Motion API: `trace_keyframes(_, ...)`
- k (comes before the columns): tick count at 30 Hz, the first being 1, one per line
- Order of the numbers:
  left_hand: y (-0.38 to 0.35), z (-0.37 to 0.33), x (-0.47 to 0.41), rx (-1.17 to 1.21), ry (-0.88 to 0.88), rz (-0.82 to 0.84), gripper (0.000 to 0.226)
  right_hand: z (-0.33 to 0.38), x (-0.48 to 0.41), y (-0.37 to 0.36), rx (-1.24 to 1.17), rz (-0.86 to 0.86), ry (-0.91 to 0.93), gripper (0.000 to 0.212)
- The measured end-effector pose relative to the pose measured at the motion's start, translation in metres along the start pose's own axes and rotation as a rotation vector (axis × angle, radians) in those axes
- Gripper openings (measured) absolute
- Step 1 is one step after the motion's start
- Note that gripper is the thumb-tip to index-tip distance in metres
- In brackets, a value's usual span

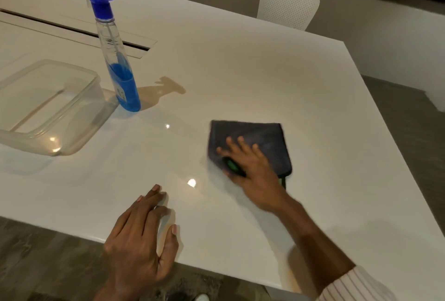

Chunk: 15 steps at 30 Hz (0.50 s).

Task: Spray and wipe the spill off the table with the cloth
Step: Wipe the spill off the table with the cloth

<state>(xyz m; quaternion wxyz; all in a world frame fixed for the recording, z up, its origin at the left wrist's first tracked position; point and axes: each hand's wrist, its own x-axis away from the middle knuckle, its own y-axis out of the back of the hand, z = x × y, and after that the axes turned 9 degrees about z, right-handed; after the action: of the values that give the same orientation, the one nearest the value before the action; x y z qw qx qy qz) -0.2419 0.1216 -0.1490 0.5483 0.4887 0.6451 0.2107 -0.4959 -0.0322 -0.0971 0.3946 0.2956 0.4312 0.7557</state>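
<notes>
A folded dark grey cloth [260,135] lies flat on the white table [265,71], right of centre. My right hand [250,168] presses down on its near half with fingers spread; a green and black bit shows under the palm. My left hand [144,235] rests flat on the table near the front edge, holding nothing. A clear spray bottle [120,69] with blue liquid and a blue trigger head stands upright at the left. The glossy tabletop is blurred around the cloth, and I cannot make out a spill.
A clear plastic tub [31,129] sits at the left next to the bottle. A long cable slot [72,28] runs across the table behind them. Two white perforated chairs [289,6] stand at the far side. The table's front edge runs under my left wrist.
</notes>
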Motion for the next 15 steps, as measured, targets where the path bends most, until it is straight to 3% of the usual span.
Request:
trace_keyframes(3,0.001,0.000,0.000,-0.010,0.025,0.011,0.045,0.022,0.041,-0.014,0.034,0.056,0.125,0.060)
trace_keyframes(7,0.004,-0.002,-0.002,-0.021,-0.004,-0.005,0.042,0.000,0.079,-0.007,0.003,0.104,0.134,0.065)
trace_keyframes(15,0.006,-0.004,-0.004,-0.010,-0.028,-0.042,0.035,-0.075,0.012,0.038,-0.054,-0.096,-0.181,0.053)
